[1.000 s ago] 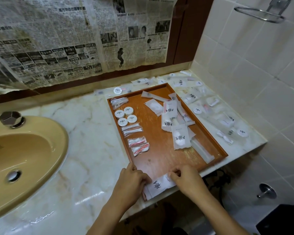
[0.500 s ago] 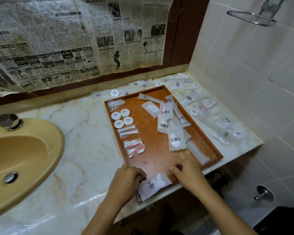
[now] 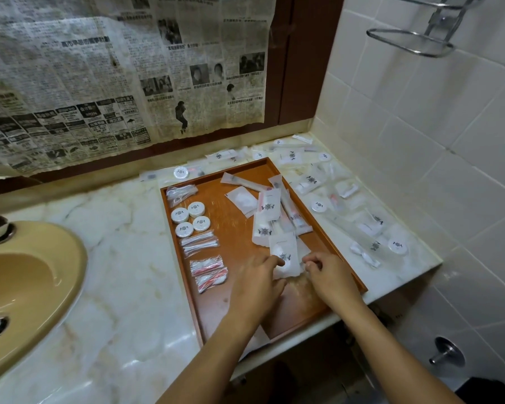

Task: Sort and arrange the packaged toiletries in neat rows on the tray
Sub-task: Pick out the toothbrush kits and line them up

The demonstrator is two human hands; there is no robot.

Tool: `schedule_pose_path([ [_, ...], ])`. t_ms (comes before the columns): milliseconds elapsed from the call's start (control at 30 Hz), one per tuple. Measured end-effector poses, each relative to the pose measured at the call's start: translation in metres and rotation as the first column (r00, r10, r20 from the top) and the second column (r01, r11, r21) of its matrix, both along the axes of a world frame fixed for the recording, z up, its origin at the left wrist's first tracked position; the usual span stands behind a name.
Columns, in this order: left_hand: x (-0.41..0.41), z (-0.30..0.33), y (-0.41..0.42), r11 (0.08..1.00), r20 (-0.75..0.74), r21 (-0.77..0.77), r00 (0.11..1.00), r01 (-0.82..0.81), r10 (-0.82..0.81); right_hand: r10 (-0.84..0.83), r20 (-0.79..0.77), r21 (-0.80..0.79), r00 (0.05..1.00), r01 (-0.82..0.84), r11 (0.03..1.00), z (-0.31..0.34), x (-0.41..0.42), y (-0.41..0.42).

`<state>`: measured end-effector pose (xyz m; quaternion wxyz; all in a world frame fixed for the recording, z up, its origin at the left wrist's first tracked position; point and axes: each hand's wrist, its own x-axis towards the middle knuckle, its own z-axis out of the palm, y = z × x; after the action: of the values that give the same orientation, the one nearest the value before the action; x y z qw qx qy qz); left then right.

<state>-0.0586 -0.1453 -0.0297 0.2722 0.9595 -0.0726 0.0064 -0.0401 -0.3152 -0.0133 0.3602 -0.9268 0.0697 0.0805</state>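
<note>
Reaching over the tray (image 3: 327, 246), the left hand (image 3: 255, 282) pinches the near left edge of a white packet (image 3: 285, 258), while the right hand (image 3: 330, 277), fingers curled, grips its right edge. Between both hands the packet lies flat on the tray; sorted round tins (image 3: 190, 218) sit beyond the left hand.

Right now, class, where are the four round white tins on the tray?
In the head view, the four round white tins sit clustered along the tray's left side, between a clear packet behind them and cotton-swab packets in front.
</note>
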Motion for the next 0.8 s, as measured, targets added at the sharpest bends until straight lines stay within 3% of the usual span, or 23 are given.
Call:
schedule_pose_path([
  [300,0.021,-0.025,-0.022,0.996,0.004,0.083,0.999,0.039,-0.04,0.027,0.001,0.068,1.0,-0.027,0.997,-0.012,0.018,-0.018],
  [467,0.02,-0.031,-0.022,0.998,0.028,0.055,0.999,0.014,-0.016,0.047,0.008,0.078,0.999,-0.047,0.996,-0.019,0.023,-0.019],
  [700,0.019,-0.015,-0.012,0.986,0.01,-0.141,0.996,-0.09,0.092,0.046,-0.007,0.1,0.999,-0.045,0.994,-0.024,0.027,-0.014],
  [800,0.016,0.002,-0.002,0.911,-0.043,-0.366,0.981,-0.189,0.187,0.045,-0.017,0.169,0.999,-0.041,0.985,-0.022,0.033,-0.013],
])
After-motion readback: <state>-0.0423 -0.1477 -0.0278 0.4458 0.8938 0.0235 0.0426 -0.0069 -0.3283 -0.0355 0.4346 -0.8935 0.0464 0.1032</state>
